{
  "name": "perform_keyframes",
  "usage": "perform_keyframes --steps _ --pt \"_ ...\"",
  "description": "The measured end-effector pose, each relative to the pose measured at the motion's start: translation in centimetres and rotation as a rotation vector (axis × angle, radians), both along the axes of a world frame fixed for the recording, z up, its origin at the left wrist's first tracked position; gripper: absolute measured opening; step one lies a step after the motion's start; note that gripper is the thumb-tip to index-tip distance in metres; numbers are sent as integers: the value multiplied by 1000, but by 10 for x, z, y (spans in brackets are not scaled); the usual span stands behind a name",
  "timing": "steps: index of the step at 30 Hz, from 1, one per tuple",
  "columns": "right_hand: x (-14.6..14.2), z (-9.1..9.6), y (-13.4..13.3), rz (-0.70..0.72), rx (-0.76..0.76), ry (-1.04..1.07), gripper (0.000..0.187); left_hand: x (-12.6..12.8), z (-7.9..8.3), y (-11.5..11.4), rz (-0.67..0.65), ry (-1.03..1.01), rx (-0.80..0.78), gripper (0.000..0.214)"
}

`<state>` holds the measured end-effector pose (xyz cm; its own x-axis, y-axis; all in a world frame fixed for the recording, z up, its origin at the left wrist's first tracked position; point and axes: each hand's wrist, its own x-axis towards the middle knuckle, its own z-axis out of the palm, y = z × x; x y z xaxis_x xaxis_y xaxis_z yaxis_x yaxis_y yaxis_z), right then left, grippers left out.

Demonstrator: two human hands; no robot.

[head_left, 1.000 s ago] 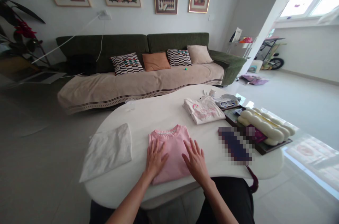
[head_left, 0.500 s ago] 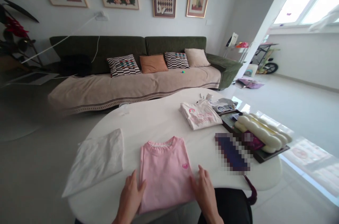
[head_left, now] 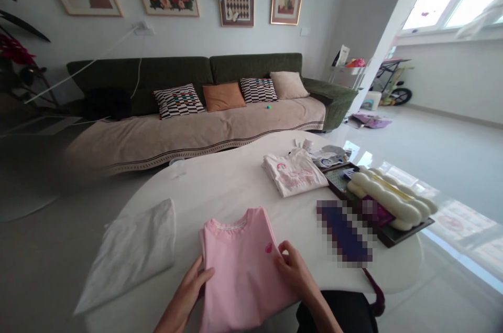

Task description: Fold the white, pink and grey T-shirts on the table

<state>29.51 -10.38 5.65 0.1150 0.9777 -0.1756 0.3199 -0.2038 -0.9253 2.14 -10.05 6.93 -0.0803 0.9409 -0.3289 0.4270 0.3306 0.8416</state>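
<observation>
Shirt (head_left: 238, 275), lower centre of the frame on the bench (head_left: 220, 181), had its left edge clasped by slightly parted left fingers (head_left: 194, 269), its right pinched by right fingers (head_left: 289, 250); uneven lifting risked loosening its folds.

On the table (head_left: 220, 181), a cloth (head_left: 135, 251) lies left of the near shirt (head_left: 239, 275), a tray (head_left: 337, 178) right.

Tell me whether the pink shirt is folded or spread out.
Folded: the pink shirt is compact, no sleeves spread out, layers showing along its left edge, near the left hand.
</observation>
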Motion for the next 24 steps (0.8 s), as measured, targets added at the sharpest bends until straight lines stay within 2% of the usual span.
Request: perform_keyframes --steps 3,6,9,12,15,18,21,24 --pt "21 19 13 98 29 37 20 19 22 16 1 -183 -69 56" --pt "57 45 39 148 93 36 30 56 45 49 -84 -408 -51 61" --pt "107 69 80 101 168 -63 35 108 63 98 -185 -515 44 65" --pt "165 84 130 13 294 -330 35 167 68 157 -226 -475 199 64" --pt "215 87 176 -74 342 -693 35 220 56 207 -221 -385 305 63" --pt "232 75 205 -130 324 -849 43 254 29 234 -142 -253 250 65" --pt "208 50 219 -89 348 -903 53 263 -5 233 -92 -198 154 66" --pt "163 20 225 8 340 -1003 57 241 -30 211 -89 -201 124 62"
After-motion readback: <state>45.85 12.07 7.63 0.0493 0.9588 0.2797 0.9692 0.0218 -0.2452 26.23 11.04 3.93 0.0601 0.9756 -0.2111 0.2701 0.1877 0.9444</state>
